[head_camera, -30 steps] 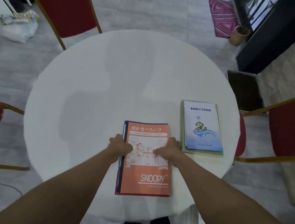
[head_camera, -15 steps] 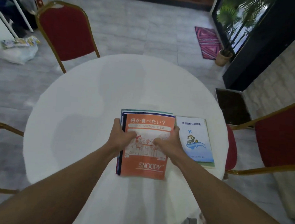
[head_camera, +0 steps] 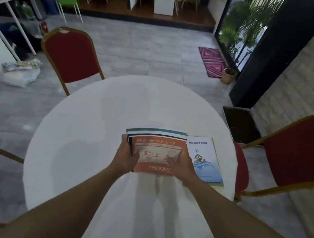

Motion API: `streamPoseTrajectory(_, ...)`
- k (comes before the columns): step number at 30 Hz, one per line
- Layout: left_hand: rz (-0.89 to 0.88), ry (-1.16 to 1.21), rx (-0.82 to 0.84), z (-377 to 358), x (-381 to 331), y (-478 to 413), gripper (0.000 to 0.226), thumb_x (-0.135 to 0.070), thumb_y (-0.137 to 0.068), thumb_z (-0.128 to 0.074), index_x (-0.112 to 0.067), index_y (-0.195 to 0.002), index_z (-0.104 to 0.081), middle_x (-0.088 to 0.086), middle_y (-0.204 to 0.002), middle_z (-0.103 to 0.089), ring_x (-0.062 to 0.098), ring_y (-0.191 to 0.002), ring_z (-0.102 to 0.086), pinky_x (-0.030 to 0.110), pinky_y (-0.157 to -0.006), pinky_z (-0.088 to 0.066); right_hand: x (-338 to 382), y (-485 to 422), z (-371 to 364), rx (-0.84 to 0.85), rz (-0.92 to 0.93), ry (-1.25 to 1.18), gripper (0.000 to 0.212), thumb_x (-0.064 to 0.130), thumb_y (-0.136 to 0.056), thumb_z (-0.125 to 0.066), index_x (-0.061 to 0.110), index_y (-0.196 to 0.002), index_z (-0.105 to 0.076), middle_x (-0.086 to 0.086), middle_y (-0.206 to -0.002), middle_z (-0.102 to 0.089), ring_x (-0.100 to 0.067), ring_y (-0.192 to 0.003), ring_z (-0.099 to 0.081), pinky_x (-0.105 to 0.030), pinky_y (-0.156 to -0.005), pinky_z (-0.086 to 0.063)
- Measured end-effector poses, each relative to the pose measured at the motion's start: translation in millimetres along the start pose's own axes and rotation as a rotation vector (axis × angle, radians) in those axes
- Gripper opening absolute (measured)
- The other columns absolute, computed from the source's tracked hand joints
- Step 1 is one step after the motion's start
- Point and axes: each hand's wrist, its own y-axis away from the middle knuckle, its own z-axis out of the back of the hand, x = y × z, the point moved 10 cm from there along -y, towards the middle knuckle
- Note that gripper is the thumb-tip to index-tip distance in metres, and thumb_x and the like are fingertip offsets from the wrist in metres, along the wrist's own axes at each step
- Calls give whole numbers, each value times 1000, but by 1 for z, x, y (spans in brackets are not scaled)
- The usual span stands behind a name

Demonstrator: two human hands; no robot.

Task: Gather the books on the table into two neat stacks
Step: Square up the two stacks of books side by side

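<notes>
Orange book [head_camera: 157,156] topped a stack held at both sides by the left hand [head_camera: 126,156] and right hand [head_camera: 181,165], over the white table [head_camera: 87,132], perhaps lifted. Beside it, the blue book [head_camera: 204,158] lay flat.

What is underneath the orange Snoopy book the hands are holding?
Under the orange Snoopy book lie more books; only their fanned far edges show, in white, teal and dark blue. Their covers and exact number are hidden. Both the left hand and the right hand clasp the stack's sides.
</notes>
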Motion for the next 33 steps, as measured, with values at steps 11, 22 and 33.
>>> streamPoseTrajectory(11,-13,-95,16,7,6,-4,51,-5,-88,-60,-18,-127,-31,-22,-104,-54,8,-97,-59,20,-74,-53,-4,-5,-5,0,35,55,45,4,-86,-65,22,-124,-47,5,-112,-66,-14,-102,-64,-27,-83,-53)
streamPoseTrajectory(22,-23,-121,-1,8,6,-10,51,-1,-86,-61,-22,-124,-34,-21,-103,-55,8,-96,-59,22,-74,-53,-5,-10,-6,7,83,57,45,10,-87,-69,17,-127,-49,3,-112,-66,-16,-101,-65,-32,-84,-56)
streamPoseTrajectory(33,25,-150,34,0,18,-10,44,-8,-90,-58,-18,-128,-37,-4,-116,-60,20,-99,-59,33,-79,-56,-17,-10,-10,32,50,97,43,14,-91,-67,14,-129,-46,1,-115,-65,-18,-103,-64,-29,-86,-52)
